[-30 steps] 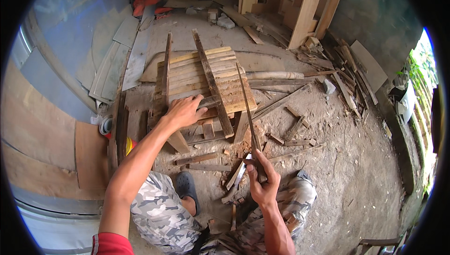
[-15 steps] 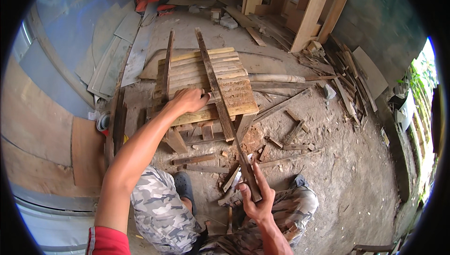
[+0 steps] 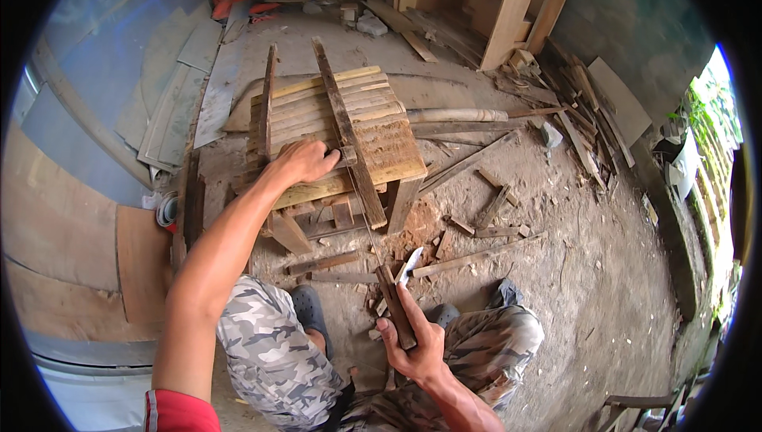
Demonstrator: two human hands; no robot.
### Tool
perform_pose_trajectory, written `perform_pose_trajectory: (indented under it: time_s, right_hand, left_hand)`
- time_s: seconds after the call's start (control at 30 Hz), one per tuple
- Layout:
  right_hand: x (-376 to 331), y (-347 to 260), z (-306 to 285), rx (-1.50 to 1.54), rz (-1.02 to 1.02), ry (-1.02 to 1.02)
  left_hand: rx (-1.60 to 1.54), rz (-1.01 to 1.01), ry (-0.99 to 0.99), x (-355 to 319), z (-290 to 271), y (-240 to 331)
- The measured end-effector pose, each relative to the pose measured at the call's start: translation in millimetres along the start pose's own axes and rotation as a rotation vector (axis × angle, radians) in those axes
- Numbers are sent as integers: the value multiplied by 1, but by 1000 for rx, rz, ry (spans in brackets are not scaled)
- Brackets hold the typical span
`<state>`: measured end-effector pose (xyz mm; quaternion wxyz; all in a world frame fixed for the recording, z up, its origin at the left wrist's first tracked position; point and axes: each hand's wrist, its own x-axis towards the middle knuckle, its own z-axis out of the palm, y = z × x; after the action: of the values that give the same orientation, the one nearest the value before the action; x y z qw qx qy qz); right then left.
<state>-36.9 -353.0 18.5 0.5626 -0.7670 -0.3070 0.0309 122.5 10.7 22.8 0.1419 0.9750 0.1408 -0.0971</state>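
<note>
Weathered wood in both my hands, at the middle of the frame.

My left hand (image 3: 305,161) lies flat, fingers curled over the near edge of the slatted wooden stool (image 3: 337,134) in the upper centre, clamped on the dark batten (image 3: 348,134) that runs diagonally across its top. My right hand (image 3: 414,341), lower centre, is closed around the wooden handle of a knife (image 3: 397,297), whose pale blade points up toward the stool's near leg, just short of it. Offcuts (image 3: 476,230) litter the dirt floor (image 3: 571,273) to the right, well apart from either hand.
</note>
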Motion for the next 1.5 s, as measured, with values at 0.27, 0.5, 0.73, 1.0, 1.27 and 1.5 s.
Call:
perform_pose_trajectory:
  time_s: [0.27, 0.5, 0.73, 1.0, 1.27, 1.5]
  right_hand:
    - [-5, -22, -6, -30, -30, -43]
    - [-8, -33, -17, -21, 24, -57]
    - [23, -25, -2, 45, 53, 36]
    - [31, -24, 5, 70, 90, 60]
    - [23, -31, -1, 83, 191, 71]
    - [91, -10, 45, 116, 136, 128]
  left_hand:
    - [-79, 22, 80, 2, 9, -1]
    - [-43, 1, 94, 2, 11, 0]
    - [65, -3, 78, 0, 4, 9]
    - [93, -28, 114, 0, 10, 2]
    - [83, -15, 84, -5, 1, 14]
    - [-76, 63, 307, 2, 34, -25]
